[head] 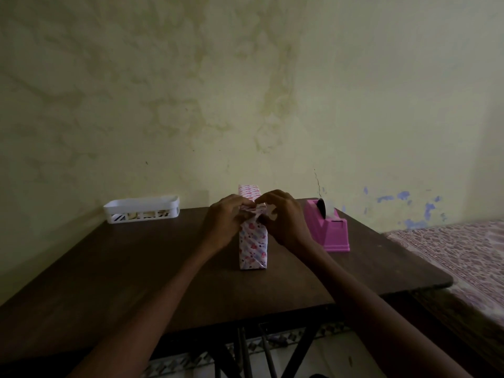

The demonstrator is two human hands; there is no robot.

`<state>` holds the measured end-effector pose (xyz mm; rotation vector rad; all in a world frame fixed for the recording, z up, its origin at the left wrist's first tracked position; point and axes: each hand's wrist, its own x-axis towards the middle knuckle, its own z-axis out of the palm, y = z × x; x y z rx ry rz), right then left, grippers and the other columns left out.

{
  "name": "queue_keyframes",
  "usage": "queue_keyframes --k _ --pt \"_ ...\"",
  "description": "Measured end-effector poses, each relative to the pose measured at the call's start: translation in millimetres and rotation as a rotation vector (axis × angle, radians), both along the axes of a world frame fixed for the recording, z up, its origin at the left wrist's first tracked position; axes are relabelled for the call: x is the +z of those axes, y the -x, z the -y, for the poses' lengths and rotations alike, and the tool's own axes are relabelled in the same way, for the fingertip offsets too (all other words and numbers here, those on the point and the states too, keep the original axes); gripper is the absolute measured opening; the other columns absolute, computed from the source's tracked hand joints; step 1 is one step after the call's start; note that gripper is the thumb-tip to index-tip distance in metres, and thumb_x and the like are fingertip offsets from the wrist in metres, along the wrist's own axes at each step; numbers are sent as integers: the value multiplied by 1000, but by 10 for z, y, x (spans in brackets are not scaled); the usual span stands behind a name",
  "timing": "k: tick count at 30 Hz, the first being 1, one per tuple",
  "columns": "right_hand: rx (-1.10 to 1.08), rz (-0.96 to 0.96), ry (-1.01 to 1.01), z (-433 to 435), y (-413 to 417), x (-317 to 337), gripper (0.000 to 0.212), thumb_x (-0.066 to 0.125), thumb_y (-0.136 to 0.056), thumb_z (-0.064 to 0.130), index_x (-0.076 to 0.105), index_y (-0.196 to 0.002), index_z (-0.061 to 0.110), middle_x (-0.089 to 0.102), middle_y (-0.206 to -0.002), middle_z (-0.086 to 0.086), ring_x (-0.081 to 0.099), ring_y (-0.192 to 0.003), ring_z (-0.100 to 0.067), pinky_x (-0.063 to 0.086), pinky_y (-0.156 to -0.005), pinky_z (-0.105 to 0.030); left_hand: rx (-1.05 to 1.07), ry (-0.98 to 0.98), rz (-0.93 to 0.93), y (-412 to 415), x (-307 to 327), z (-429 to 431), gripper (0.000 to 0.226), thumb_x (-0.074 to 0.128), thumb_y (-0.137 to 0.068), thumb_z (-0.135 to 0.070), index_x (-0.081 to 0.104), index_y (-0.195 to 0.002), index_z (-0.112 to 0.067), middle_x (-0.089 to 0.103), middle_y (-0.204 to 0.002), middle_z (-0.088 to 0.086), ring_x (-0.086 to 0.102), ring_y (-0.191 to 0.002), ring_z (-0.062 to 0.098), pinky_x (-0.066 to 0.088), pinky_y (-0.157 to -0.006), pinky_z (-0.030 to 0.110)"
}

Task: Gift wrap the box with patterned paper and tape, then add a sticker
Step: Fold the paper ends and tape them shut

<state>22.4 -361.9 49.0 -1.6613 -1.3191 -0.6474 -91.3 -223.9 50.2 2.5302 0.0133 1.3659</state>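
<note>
A box wrapped in white paper with pink and blue patterns (252,246) stands on its narrow side in the middle of the dark wooden table (136,274), its near end face folded shut. My left hand (227,223) and my right hand (282,216) meet on top of the near end, fingers pinching the folded paper flaps there. A pale bit of tape or paper seems to sit at my right fingertips; I cannot tell which. A pink tape dispenser (331,227) with a clear tape roll stands just right of the box.
A white slotted plastic tray (141,209) holding small items sits at the table's back left, against the yellowish wall. A bed with a patterned cover (463,255) lies to the right. The table's right edge is close to the dispenser.
</note>
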Motion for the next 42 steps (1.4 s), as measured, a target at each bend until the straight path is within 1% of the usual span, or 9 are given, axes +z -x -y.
queue_keyframes --k 9,13,17,20,25,28,34,39,42 --pt "-19 -63 1 14 -65 -30 26 82 -77 15 76 -103 14 73 -100 -5 67 -86 -18 59 -72 -41 44 -122 7 2 141 49 22 70 -88 -16 73 -109 -10 73 -106 8 70 -94 21 59 -79 33" --pt "-31 -51 -4 30 -46 -20 24 83 -76 18 77 -99 16 73 -96 -2 65 -84 -12 59 -70 -33 18 -158 10 55 203 115 21 73 -84 -13 74 -105 -12 74 -102 6 70 -91 17 57 -78 27" --pt "-31 -75 -2 43 -6 9 24 84 -76 20 77 -98 16 74 -95 -2 61 -81 -5 55 -70 -23 18 -170 -38 83 270 117 17 72 -86 -14 75 -103 -14 75 -98 4 70 -87 16 59 -76 32" --pt "-41 -106 27 35 27 53 26 85 -74 18 77 -98 13 74 -95 -3 61 -79 -5 54 -70 -23 53 -123 -76 66 361 75 13 71 -87 -19 75 -99 -18 75 -96 2 69 -84 14 58 -75 31" --pt "-60 -148 78 47 -23 113 29 87 -70 22 78 -96 13 75 -93 -1 62 -75 -5 44 -62 -9 77 -58 -199 38 541 54 13 70 -88 -21 75 -100 -20 75 -99 1 68 -86 12 52 -77 24" --pt "-47 -141 105 67 -49 145 26 87 -71 22 79 -94 16 75 -93 1 64 -74 -4 52 -65 -15 18 38 -257 54 565 36 13 66 -91 -23 74 -102 -21 75 -98 -2 68 -86 7 57 -82 30" --pt "-38 -133 116 65 -36 174 24 87 -70 19 78 -92 14 75 -92 -1 66 -72 -6 56 -64 -23 -27 9 -327 131 460 104 44 87 -68 -27 71 -108 -19 70 -103 -5 62 -90 4 47 -79 13" --pt "-48 -142 165 45 -74 227 24 88 -69 25 79 -89 15 75 -89 -1 68 -74 -11 54 -62 -22 29 -75 -213 52 410 104 25 80 -79 -18 73 -103 -16 72 -102 2 61 -85 5 52 -75 18" --pt "-46 -161 196 58 -101 249 23 88 -68 23 78 -88 17 75 -87 1 68 -75 -9 56 -63 -21 24 -75 -195 48 408 126 20 76 -83 -25 74 -100 -16 73 -98 1 64 -84 6 56 -76 23"
